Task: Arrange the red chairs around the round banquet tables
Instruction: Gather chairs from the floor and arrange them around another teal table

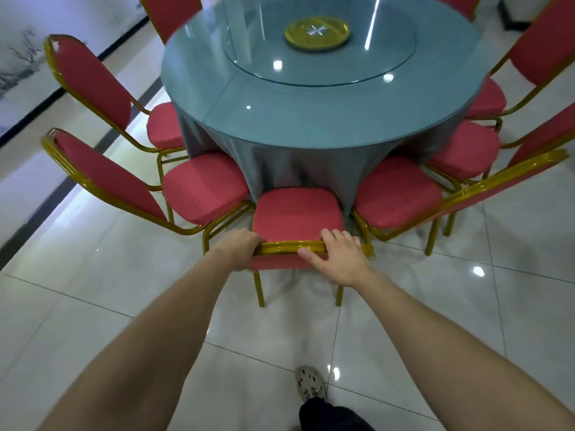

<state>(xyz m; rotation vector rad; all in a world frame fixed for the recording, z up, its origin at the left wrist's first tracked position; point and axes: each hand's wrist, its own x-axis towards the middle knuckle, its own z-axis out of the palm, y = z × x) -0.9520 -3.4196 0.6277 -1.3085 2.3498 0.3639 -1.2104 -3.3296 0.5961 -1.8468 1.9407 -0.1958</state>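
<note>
A red chair (295, 216) with a gold frame stands directly in front of me, its seat against the grey cloth of the round banquet table (311, 119). My left hand (238, 248) grips the left end of its gold top rail. My right hand (337, 253) holds the right end, fingers over the rail and thumb under it. Several more red chairs ring the table: two on the left (199, 194) (93, 79) and others on the right (395, 194) (466, 150).
A glass turntable (320, 54) with a yellow centre plate (316, 34) lies on the table. Glossy white floor tiles (93, 290) stretch around me. A wall with a dark baseboard (37, 126) runs along the left. My shoe (311, 384) shows at the bottom.
</note>
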